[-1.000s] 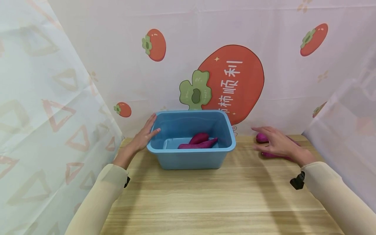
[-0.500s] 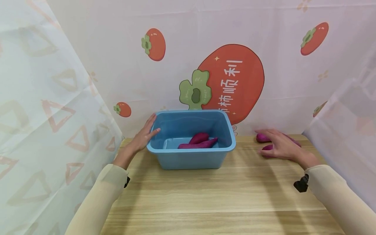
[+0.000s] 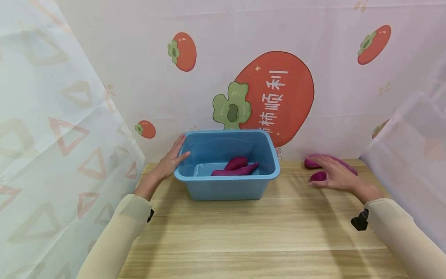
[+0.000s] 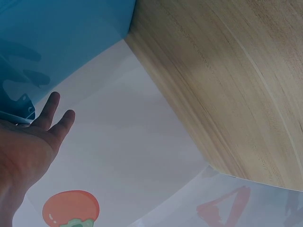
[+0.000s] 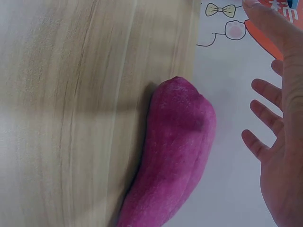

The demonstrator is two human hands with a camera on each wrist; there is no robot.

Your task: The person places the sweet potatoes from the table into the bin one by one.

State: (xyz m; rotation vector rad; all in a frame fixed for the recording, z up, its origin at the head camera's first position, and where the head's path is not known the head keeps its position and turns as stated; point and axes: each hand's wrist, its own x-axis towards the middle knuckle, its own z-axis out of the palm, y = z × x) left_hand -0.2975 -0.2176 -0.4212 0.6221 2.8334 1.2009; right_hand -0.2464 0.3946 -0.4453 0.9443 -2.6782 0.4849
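In the head view, my left hand (image 3: 169,163) rests on the left rim of a blue plastic basin (image 3: 226,190). Its thumb lies over the rim, and in the left wrist view two fingers (image 4: 60,124) extend straight beside the basin wall. Two purple sweet potatoes, one rounder (image 3: 236,163) and one long and tapered (image 3: 234,171), lie inside the basin. At right, my right hand (image 3: 336,174) hovers with fingers spread, partly covering a near sweet potato (image 3: 318,177) and a longer far one (image 3: 343,164). The right wrist view shows a thick sweet potato (image 5: 175,142) apart from the fingers.
The wooden table (image 3: 251,236) ends behind the basin at a back sheet (image 3: 209,104) printed with persimmons. Patterned sheets stand close on the left (image 3: 90,162) and on the right (image 3: 414,162).
My right hand has shifted a little to the right and down over the sweet potatoes, uncovering more of the far one. The left hand and basin stay put.
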